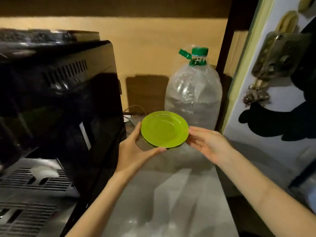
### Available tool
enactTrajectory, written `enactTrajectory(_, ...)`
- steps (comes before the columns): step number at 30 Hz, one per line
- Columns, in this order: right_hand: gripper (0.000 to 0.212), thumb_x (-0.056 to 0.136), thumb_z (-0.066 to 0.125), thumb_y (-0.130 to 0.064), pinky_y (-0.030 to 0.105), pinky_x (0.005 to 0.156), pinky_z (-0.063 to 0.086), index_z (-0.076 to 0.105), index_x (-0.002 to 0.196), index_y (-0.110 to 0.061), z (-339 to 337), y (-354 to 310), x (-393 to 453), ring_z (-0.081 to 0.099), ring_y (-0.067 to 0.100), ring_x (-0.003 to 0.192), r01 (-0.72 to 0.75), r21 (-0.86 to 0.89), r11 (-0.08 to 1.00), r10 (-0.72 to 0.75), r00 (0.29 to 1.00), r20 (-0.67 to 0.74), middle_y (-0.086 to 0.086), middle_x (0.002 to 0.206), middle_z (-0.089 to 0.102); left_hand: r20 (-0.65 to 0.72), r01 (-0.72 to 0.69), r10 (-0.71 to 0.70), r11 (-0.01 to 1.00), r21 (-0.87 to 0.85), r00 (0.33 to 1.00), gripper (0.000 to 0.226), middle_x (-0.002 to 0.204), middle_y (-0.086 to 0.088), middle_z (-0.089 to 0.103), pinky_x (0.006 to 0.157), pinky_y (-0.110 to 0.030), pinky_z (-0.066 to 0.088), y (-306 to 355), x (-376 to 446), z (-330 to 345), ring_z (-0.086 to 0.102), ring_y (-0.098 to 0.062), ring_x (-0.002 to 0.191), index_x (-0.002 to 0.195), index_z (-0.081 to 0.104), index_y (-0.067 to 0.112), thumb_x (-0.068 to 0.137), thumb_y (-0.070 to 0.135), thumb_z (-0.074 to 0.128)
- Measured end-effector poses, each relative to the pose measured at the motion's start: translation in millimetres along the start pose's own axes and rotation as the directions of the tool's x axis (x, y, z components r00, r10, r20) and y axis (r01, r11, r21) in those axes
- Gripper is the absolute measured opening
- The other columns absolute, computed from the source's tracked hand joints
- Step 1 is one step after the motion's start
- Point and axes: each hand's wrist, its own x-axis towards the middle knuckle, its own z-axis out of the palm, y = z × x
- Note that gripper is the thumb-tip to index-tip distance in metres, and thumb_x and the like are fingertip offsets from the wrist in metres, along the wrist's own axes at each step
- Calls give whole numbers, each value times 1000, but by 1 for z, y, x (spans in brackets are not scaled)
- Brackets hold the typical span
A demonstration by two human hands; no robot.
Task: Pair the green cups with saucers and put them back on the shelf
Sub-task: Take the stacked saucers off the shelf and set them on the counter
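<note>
A small stack of bright green saucers (164, 129) is held in the middle of the view, just above a grey shelf surface (171, 185). My left hand (135, 151) grips the stack's left and near rim, thumb along the front edge. My right hand (206, 142) touches the right rim with fingers extended and slightly apart. At least two saucers show in the stack; the lower ones are mostly hidden under the top one. No green cups are in view.
A large clear plastic water bottle (193, 96) with a green cap stands right behind the saucers. A big black coffee machine (59, 100) with a drip grille fills the left side. A white door (273, 82) with a metal lock stands at the right.
</note>
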Motion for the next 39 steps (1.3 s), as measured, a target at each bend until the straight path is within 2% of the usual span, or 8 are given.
enactTrajectory(3,26,84,57,2,18,55,58,62,109,1,-12,39,6,68,10,64,-83,-47,995,81,996,-36,3,70,74,41,61,-64,997,55,997,104,114,22,54,86,4,32,-29,-20,5,45,22,104,132,42,28,39,44,86)
enactTrajectory(7,34,83,57,5,15,53,55,57,117,8,-21,83,13,63,11,66,-149,-114,982,139,986,-88,5,74,71,77,153,-164,979,133,984,104,128,5,53,83,12,21,-66,-43,11,41,3,118,137,40,12,47,28,88)
enactTrajectory(11,34,82,60,4,15,58,55,58,116,10,-28,123,21,64,14,66,-185,-174,967,168,980,-111,20,99,66,105,231,-254,954,191,961,110,132,7,51,92,-8,29,-95,-62,16,42,-9,126,140,33,20,45,41,83)
enactTrajectory(15,33,81,61,6,11,52,52,59,114,11,-35,153,35,58,14,64,-223,-248,943,188,969,-159,9,84,64,139,335,-373,912,239,917,112,141,-2,47,102,-25,34,-119,-71,23,43,-18,130,140,30,25,44,46,84)
enactTrajectory(20,31,80,63,2,10,47,50,62,111,9,-39,183,54,57,13,65,-266,-333,905,212,959,-188,7,81,64,141,379,-419,893,243,897,115,135,-5,52,96,-19,34,-144,-74,26,47,-16,123,137,37,21,34,61,69)
enactTrajectory(24,31,79,65,2,10,50,51,63,110,8,-38,202,68,59,12,67,-284,-394,874,211,953,-219,18,100,66,149,365,-422,880,303,894,113,132,-10,54,100,-29,41,-163,-76,27,51,-24,121,137,37,17,39,49,83)
enactTrajectory(34,29,78,64,4,12,57,53,66,107,8,-38,222,81,61,13,66,-280,-496,822,197,957,-214,20,102,69,157,391,-463,854,345,872,111,146,-7,41,108,-31,32,-182,-79,26,38,-22,134,140,33,17,45,46,83)
enactTrajectory(39,28,79,64,2,28,74,56,67,106,5,-39,223,81,64,23,84,-256,-543,800,175,965,-197,18,103,69,178,382,-465,851,361,867,109,152,-7,28,109,-29,25,-185,-79,25,29,-21,139,142,29,17,51,44,83)
